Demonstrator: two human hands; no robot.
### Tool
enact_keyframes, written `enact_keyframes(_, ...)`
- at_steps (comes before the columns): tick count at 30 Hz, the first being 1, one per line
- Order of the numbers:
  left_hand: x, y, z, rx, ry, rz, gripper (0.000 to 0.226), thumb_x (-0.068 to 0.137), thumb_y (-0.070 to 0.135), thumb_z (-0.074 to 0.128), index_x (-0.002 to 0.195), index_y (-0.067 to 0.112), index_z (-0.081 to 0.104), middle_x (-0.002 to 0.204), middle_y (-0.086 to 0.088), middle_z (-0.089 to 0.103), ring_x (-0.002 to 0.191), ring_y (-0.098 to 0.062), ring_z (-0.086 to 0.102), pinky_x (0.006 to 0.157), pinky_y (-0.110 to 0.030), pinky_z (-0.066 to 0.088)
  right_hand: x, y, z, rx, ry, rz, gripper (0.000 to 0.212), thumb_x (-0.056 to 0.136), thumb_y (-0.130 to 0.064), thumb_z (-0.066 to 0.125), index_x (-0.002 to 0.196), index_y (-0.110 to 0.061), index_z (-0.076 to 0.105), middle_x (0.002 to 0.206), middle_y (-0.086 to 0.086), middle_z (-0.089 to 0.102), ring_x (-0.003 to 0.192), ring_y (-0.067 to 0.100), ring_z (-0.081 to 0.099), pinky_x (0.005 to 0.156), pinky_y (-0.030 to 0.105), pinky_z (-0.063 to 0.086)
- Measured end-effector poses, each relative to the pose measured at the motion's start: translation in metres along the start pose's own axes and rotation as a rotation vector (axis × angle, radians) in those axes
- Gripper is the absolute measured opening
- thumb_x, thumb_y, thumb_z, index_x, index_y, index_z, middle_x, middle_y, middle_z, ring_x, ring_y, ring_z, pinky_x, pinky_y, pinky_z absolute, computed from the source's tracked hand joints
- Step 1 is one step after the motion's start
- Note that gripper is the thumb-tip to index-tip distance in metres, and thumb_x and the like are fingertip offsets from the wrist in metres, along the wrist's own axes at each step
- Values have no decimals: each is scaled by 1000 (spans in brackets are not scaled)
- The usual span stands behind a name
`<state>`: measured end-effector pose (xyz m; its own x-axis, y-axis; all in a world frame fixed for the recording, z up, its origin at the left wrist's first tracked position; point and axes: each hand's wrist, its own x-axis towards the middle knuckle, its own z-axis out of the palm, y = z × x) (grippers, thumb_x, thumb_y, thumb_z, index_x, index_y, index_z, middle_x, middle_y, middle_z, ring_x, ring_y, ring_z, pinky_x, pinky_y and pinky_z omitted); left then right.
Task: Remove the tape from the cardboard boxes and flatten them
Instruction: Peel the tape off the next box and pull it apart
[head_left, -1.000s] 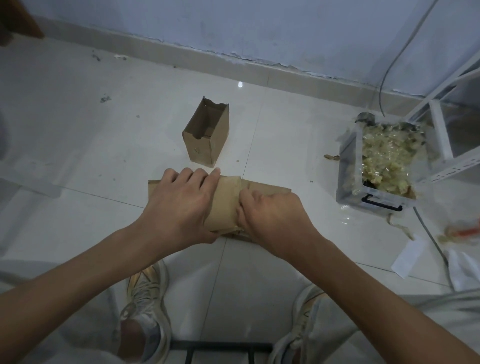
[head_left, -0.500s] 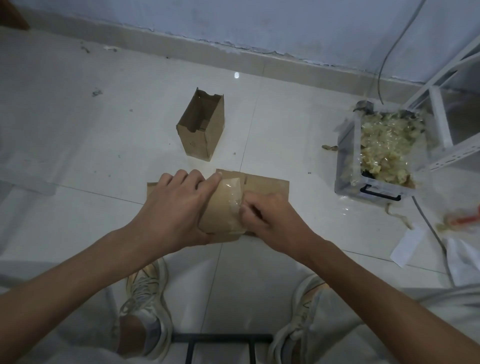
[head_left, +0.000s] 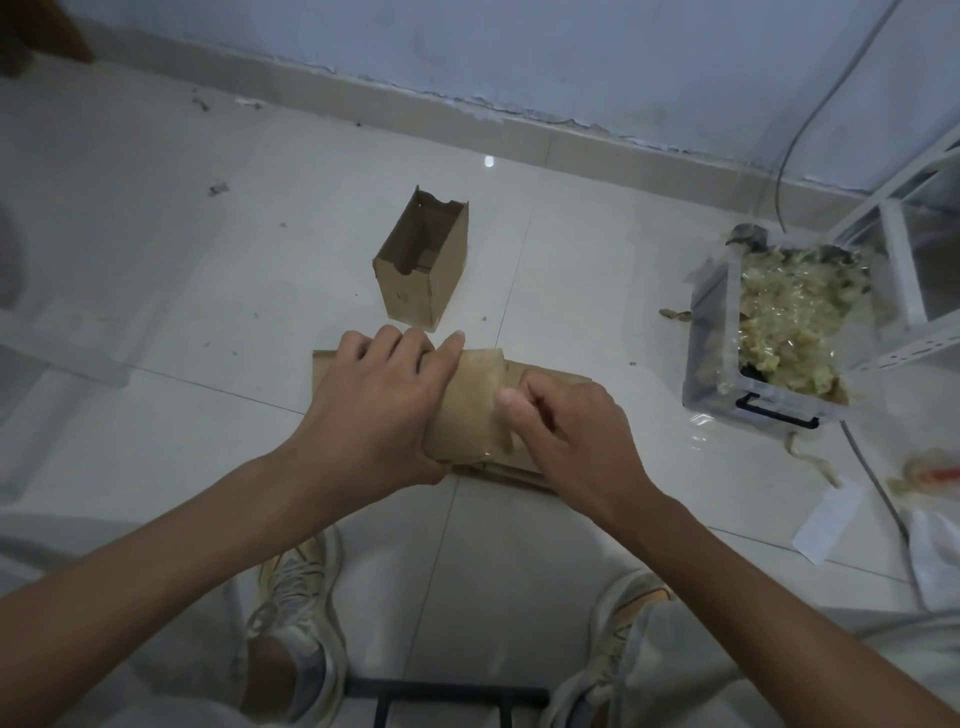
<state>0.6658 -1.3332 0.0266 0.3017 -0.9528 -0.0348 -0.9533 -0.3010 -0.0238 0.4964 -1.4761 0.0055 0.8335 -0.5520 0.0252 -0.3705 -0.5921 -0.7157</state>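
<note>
The right hand (head_left: 566, 441) fingers (head_left: 511, 410) pinch the clear tape strip (head_left: 475, 405); the left hand (head_left: 374, 410) presses the flattened brown cardboard box (head_left: 550, 376) flat on the white tiled floor (head_left: 571, 249). Peeling is underway; next, probably a steady pull.

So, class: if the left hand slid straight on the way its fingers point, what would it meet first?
Probably the upright open cardboard box, standing just beyond the left hand and the flattened cardboard it presses; depth is unclear.

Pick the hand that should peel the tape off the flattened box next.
Right. The right hand already pinches at the tape edge on the flattened box, while the left hand lies flat on the cardboard, pinning it to the floor.
</note>
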Motion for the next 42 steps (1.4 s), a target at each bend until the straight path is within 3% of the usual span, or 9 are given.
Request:
enact_keyframes(4,5,-3,-3,30,50,-4,117,58,68,83,152,11,43,125,-11,61,108,-31,55,86,-45,41,15,-6,-2,-336,-47,-30,38,103,-56,50,81,-25,42,62,-9,50,56,6,45,52,26,29)
enact_keyframes(9,2,-3,4,45,50,15,119,55,68,85,151,11,46,120,-11,63,103,-31,56,84,-45,43,20,2,3,-391,-73,-119,33,102,-42,36,79,-21,47,62,-1,56,56,21,50,57,43,48)
enact_keyframes(15,-1,-10,1,-79,27,5,120,62,73,81,158,19,34,129,-7,58,110,-29,54,90,-46,43,9,0,-7,141,25,19,38,104,-19,55,71,-2,48,56,12,47,49,15,36,51,34,33)
enact_keyframes(20,-3,-14,-8,-77,91,8,119,58,66,85,156,18,38,130,-7,59,112,-29,54,91,-48,42,1,-8,-16,441,-23,112,39,108,-13,51,71,-1,48,61,18,53,52,17,48,54,27,45)
enact_keyframes(23,-1,-12,-7,-82,84,-2,120,57,66,86,156,17,39,130,-7,59,112,-29,53,91,-47,42,2,-13,-16,533,-81,153,50,111,-30,45,72,1,47,61,22,54,54,17,49,56,19,44)
enact_keyframes(26,0,-11,-6,-29,98,7,121,52,63,90,154,15,44,128,-9,61,111,-31,54,90,-47,41,8,-16,-16,382,-5,184,63,97,-65,47,76,-6,52,62,15,59,54,17,55,59,37,51)
enact_keyframes(28,0,-9,-6,-22,110,7,121,51,63,89,153,15,45,128,-8,61,112,-30,54,90,-46,40,15,-14,-15,191,10,179,53,89,-70,59,83,-18,55,65,6,62,58,17,57,62,44,50)
enact_keyframes(34,0,-4,-2,-35,133,46,122,50,62,91,153,15,45,129,-9,61,113,-31,54,91,-47,42,31,-2,-19,91,-40,28,32,100,-42,68,81,-22,53,59,-11,51,57,10,46,58,37,42)
enact_keyframes(42,-4,-14,-3,-174,120,110,118,53,64,88,153,26,38,133,0,57,116,-25,53,95,-47,43,14,0,-31,672,-171,183,32,106,-17,62,77,-9,48,60,14,45,49,17,43,52,21,40)
